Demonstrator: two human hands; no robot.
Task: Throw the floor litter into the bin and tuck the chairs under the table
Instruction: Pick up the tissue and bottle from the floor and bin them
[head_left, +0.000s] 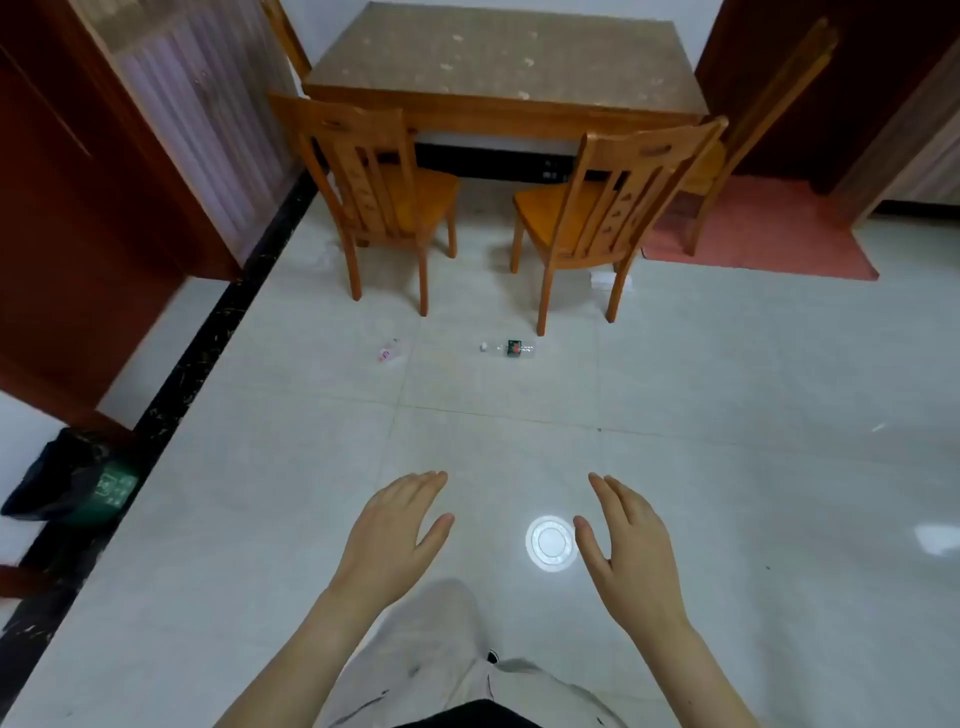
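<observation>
Nearest, left hand (395, 525) and right hand (623, 545), spread flat above the floor (727, 415), fingers straight, gripping nothing. Off to the left, about level with them, dark bin (72, 483).

Well ahead of both hands, out of reach: small bottle (389, 351) on its side, in front of the left hand. Near it to the right, green-label bottle (509, 348), also lying down, roughly on the line between the hands. Probably empty plastic, so light, smooth, apt to roll or crumple. Best taken round the middle or by the neck.

Farther, white scrap (605, 279) at a leg of the right chair (561, 208). Likely paper, soft, near weightless.

Then left chair (410, 192), like the right one pulled out from the table (498, 67), backs toward the hands. Solid wood, likely stiff and fairly heavy. Best gripped at the top rail and pushed in.
</observation>
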